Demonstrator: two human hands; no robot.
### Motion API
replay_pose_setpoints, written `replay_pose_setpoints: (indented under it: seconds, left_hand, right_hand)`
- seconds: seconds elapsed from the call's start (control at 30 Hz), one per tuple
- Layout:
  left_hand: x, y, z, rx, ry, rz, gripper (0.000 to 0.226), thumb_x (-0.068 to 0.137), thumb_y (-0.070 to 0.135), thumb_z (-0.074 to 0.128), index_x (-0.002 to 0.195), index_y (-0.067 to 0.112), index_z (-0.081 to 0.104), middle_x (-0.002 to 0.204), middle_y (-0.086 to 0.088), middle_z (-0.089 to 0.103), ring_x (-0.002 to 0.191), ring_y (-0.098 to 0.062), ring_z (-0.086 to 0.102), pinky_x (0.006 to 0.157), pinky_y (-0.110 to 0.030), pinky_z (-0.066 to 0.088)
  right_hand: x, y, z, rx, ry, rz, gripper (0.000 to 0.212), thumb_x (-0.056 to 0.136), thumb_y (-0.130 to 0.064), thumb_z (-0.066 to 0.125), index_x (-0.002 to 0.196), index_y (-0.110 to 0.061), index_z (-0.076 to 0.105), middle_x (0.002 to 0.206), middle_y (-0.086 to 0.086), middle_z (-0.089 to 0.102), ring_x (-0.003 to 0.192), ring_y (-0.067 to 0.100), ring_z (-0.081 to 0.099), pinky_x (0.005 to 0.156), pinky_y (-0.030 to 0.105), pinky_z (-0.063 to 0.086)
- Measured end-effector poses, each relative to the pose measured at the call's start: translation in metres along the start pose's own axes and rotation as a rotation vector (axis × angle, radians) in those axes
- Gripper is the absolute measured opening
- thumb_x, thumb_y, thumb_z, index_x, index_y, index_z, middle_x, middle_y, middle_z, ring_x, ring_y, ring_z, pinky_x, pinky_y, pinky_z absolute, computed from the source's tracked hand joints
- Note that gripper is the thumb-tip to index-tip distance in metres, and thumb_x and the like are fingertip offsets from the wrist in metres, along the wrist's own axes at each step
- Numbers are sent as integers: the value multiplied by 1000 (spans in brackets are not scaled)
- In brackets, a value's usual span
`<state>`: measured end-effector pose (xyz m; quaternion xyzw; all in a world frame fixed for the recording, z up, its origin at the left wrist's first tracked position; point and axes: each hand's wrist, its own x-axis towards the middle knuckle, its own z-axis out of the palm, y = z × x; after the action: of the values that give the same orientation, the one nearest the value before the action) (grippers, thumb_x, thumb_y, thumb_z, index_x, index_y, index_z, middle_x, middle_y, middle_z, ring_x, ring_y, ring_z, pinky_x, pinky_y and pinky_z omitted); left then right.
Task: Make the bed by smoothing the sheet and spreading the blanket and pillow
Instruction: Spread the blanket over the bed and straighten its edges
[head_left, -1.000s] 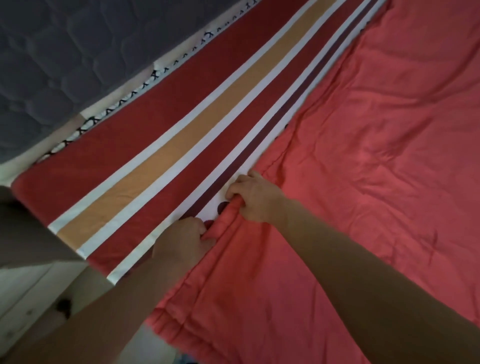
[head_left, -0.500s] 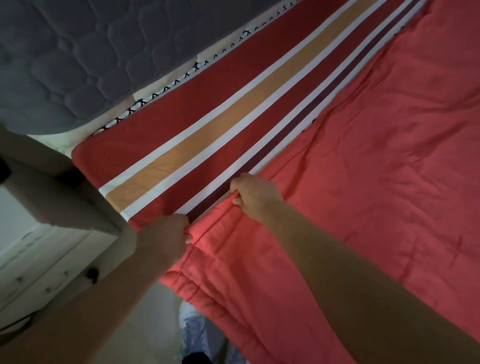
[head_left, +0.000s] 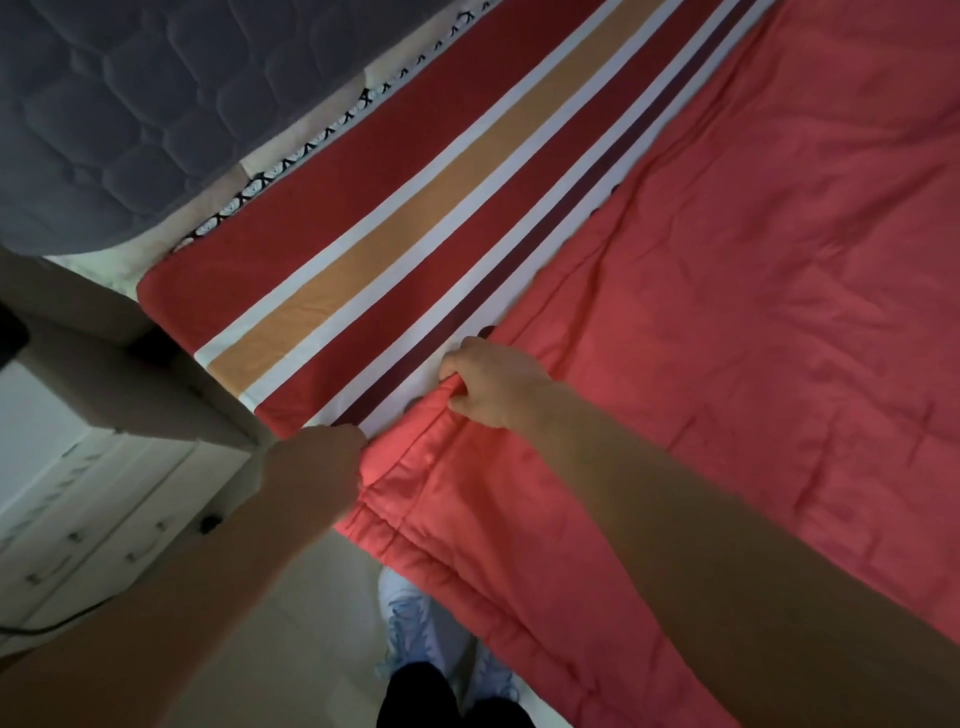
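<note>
Head view, left hand (head_left: 311, 467) and right hand (head_left: 493, 384) outstretched, each grip clutching blanket (head_left: 727, 338) edge

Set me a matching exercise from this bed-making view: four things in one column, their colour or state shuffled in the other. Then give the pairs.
Things:
1. blanket
2. sheet
3. quilted panel
4. drawer unit

Descriptions:
A. white, at lower left
B. grey, at upper left
C. coral, its edge gripped by the left hand and the right hand
D. red with white, tan and maroon stripes, lying flat

Pairs: 1-C, 2-D, 3-B, 4-A.
</note>
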<state>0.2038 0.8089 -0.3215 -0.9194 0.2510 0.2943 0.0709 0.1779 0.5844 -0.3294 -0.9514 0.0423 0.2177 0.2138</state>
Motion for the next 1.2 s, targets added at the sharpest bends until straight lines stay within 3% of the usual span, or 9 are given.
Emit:
replay_pose_setpoints:
  seconds: [0.17, 0.3, 0.43, 0.63, 0.8, 1.0, 1.2]
  left_hand:
    - [-1, 2, 0, 30, 60, -39, 6, 95, 26, 58, 93, 25, 53, 85, 7, 54, 98, -21, 63, 80, -35, 55]
    - [-3, 12, -2, 52, 131, 55, 12, 97, 31, 53, 94, 23, 44, 88, 3, 57, 90, -23, 66, 77, -40, 57]
    - [-7, 45, -27, 14, 190, 98, 31, 91, 32, 65, 110, 18, 46, 99, -3, 54, 94, -26, 64, 76, -42, 56]
    - [3, 122, -83, -144, 333, 304, 32, 89, 22, 62, 120, 17, 54, 110, -8, 57, 100, -31, 60, 80, -49, 54]
    - [2, 175, -137, -379, 511, 497, 33, 91, 19, 61, 123, 14, 59, 118, -9, 62, 107, -29, 62, 88, -48, 53]
    - [-29, 207, -196, -477, 652, 570, 19, 94, 17, 59, 112, 17, 64, 112, -2, 63, 99, -20, 62, 80, -34, 48]
    - [-76, 221, -272, -506, 741, 667, 27, 94, 16, 59, 120, 17, 64, 118, -2, 66, 104, -19, 63, 85, -29, 46]
  right_hand:
    - [-7, -4, 7, 106, 120, -13, 30, 92, -22, 66, 121, -29, 65, 125, -4, 53, 106, 20, 62, 85, 36, 54]
    - [-26, 4, 2, 142, 207, 29, 34, 91, -21, 66, 124, -28, 60, 133, -2, 48, 98, 24, 65, 81, 40, 56]
    - [-59, 32, -15, 117, 273, 123, 42, 93, -21, 61, 134, -25, 54, 135, 4, 47, 106, 29, 63, 85, 41, 55]
    - [-110, 71, -41, 135, 453, 353, 35, 94, -23, 56, 130, -20, 56, 124, 6, 54, 108, 32, 61, 78, 41, 52]
    - [-140, 79, -76, 255, 693, 432, 33, 92, -23, 58, 125, -22, 60, 118, 3, 61, 106, 26, 61, 85, 38, 52]
    - [-179, 65, -125, 281, 906, 430, 32, 92, -21, 60, 123, -18, 63, 111, 3, 66, 101, 25, 63, 83, 38, 51]
    - [-227, 47, -209, 286, 1072, 433, 31, 90, -17, 62, 120, -12, 64, 106, 6, 69, 99, 25, 63, 86, 39, 50]
